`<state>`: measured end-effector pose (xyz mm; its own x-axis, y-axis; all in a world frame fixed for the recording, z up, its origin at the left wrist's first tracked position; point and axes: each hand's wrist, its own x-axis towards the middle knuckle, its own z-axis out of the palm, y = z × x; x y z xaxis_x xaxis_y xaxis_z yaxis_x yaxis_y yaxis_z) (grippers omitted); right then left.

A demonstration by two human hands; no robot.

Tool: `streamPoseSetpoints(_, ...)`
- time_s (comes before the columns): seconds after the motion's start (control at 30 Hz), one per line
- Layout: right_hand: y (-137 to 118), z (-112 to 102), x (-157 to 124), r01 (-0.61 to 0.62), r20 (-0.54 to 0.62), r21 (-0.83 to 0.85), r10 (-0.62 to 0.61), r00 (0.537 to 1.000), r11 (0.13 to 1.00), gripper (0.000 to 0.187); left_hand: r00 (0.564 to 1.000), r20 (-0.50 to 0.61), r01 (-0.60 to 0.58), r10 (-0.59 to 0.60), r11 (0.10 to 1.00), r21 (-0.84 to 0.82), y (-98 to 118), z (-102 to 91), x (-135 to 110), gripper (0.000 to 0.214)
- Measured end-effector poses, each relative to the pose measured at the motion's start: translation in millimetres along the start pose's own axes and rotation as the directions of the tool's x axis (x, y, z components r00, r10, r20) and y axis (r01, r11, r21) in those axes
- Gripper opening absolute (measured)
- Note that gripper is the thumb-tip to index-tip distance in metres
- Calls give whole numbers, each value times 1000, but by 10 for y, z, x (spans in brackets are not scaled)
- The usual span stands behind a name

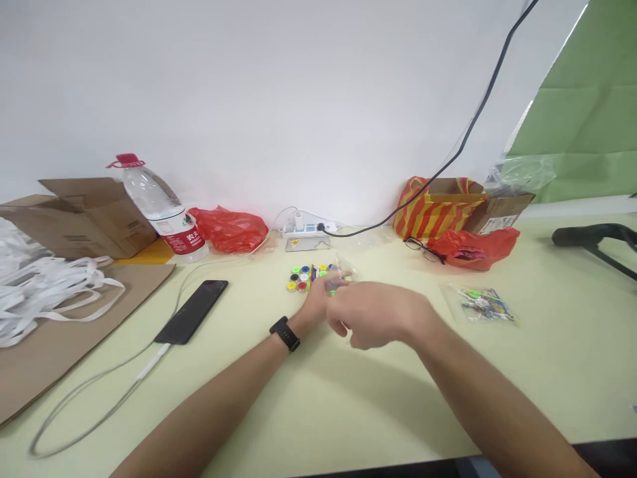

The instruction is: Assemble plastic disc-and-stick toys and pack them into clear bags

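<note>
A pack of small round pots with coloured lids (298, 278) lies on the table in the middle of the head view. The lids are green, blue, black, white, yellow and red, and thin coloured sticks stand out between them. My left hand (317, 300), with a black watch on the wrist, grips the pack at its right part. Clear plastic shows around its fingertips. Nearer to me and overlapping it, my right hand (381, 313) is closed with fingers curled down. Whatever it may pinch is hidden, and part of the left hand is covered too.
A phone (193, 312) with a cable lies left, near a large bottle (166, 216), cardboard box (94, 219) and white straps (50, 292). A power strip (308, 230) is behind. To the right are a clear packet (482, 304), glasses (425, 251) and a red bag (475, 249).
</note>
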<state>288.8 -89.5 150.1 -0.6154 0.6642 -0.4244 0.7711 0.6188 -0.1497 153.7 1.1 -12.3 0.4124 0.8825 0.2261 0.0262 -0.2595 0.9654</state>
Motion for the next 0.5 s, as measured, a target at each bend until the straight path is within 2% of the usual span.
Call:
streamPoseSetpoints(0.07,-195,7,33,-47,61,-89,52,997,995,29,998,-49,30,-31,999,-26,-5,6,8,39)
streamPoseSetpoints(0.2,-360,31,164,-113,56,-172,124,991,979,25,996,-74,51,-53,998,-22,-7,11,11,34)
streamPoseSetpoints(0.33,-286,99,376,-202,90,-120,213,973,972,33,996,-63,57,-59,998,-35,-23,-13,0,39)
streamPoseSetpoints(0.5,-143,158,508,-178,115,-80,186,976,981,27,997,-57,57,-61,996,-64,-20,-28,-3,35)
